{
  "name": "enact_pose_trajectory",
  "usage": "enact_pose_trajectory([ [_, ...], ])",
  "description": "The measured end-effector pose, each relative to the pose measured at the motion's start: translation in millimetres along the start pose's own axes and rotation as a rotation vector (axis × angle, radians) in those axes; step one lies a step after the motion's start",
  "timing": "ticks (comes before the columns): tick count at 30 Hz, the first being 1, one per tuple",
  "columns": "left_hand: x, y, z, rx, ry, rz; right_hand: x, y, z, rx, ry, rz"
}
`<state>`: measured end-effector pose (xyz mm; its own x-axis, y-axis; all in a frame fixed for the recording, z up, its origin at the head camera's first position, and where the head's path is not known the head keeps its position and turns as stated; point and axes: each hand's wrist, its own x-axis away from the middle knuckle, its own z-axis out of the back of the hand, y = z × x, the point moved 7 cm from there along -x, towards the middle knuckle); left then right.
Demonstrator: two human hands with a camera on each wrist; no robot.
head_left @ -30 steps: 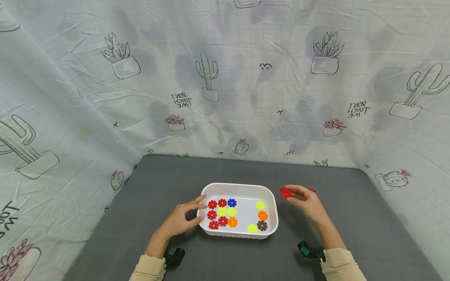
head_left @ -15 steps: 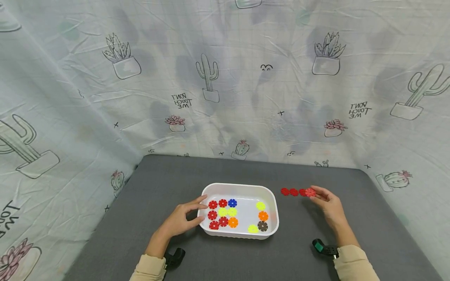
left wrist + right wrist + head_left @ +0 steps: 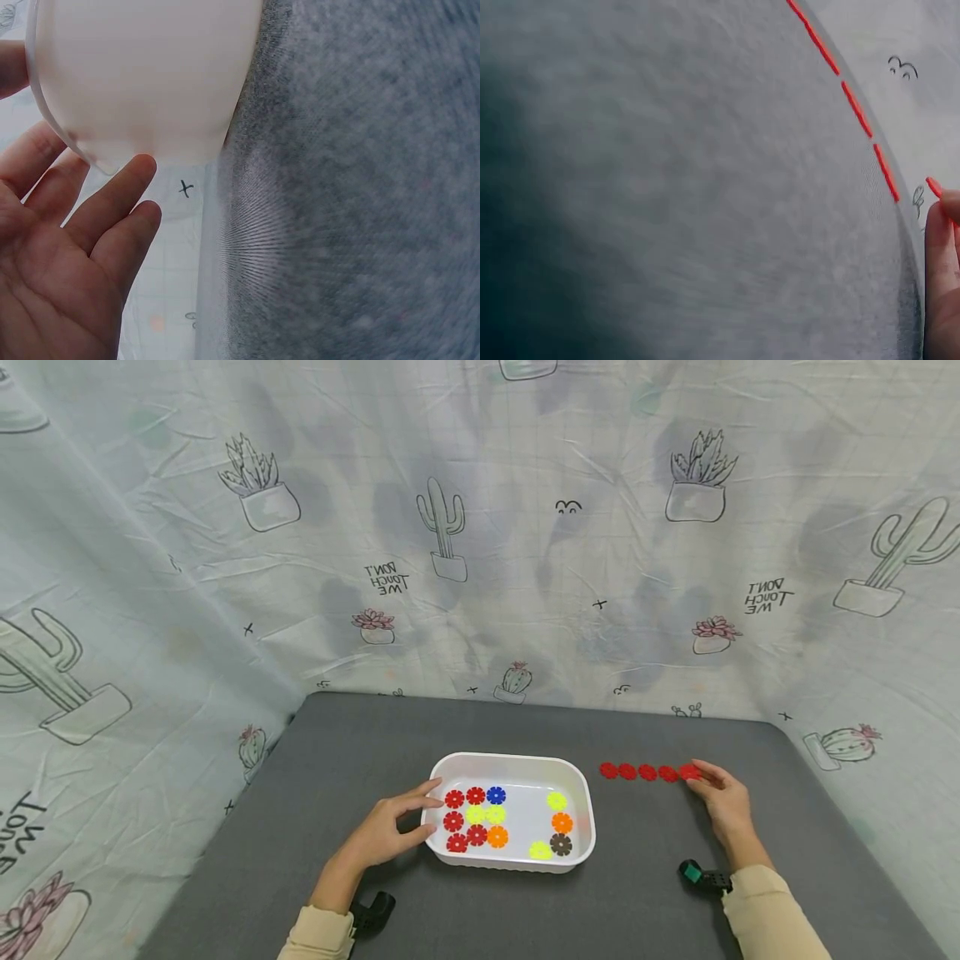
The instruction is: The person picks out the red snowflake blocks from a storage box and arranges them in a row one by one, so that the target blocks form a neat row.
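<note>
At the right of the head view, my right hand (image 3: pixel 726 802) pinches a red slotted interlocking disc (image 3: pixel 689 772) between thumb and fingers. In the right wrist view, that disc (image 3: pixel 934 186) stands tilted above the table, past the end of a row of red discs (image 3: pixel 637 772). My left hand (image 3: pixel 384 835) rests at the left end of a white tray (image 3: pixel 510 863). Its fingers are fairly straight; some reach over the rim, and others (image 3: pixel 127 180) touch the outer wall in the left wrist view. Red, yellow, blue and orange discs and a brown disc (image 3: pixel 561 844) lie in the tray.
A grey cloth-covered table (image 3: pixel 525 914) carries the tray and the row. Behind and at both sides hangs a pale curtain (image 3: pixel 510 568) printed with cacti. Each wrist wears a black camera mount (image 3: pixel 705 877).
My right hand has moved right along the row. One more red disc has been laid at its right end, and another is in my fingers. The left hand and tray stay put.
</note>
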<state>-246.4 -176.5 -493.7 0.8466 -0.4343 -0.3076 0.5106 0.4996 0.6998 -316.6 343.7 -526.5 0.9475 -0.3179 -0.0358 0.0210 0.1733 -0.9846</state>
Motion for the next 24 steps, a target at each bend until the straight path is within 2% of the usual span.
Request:
enact_pose_trajectory([
  [7,0.0,0.0,-0.5,-0.003,-0.004,-0.003,-9.4,4.0,5.7,0.178,0.052,0.003],
  [13,-0.3,-0.3,0.1,0.001,0.000,-0.012,-11.0,2.8,2.7,0.342,0.033,0.045],
  [24,-0.1,-1.0,-0.7,-0.005,-0.003,-0.001,-7.9,4.3,2.1,0.431,0.037,0.080],
])
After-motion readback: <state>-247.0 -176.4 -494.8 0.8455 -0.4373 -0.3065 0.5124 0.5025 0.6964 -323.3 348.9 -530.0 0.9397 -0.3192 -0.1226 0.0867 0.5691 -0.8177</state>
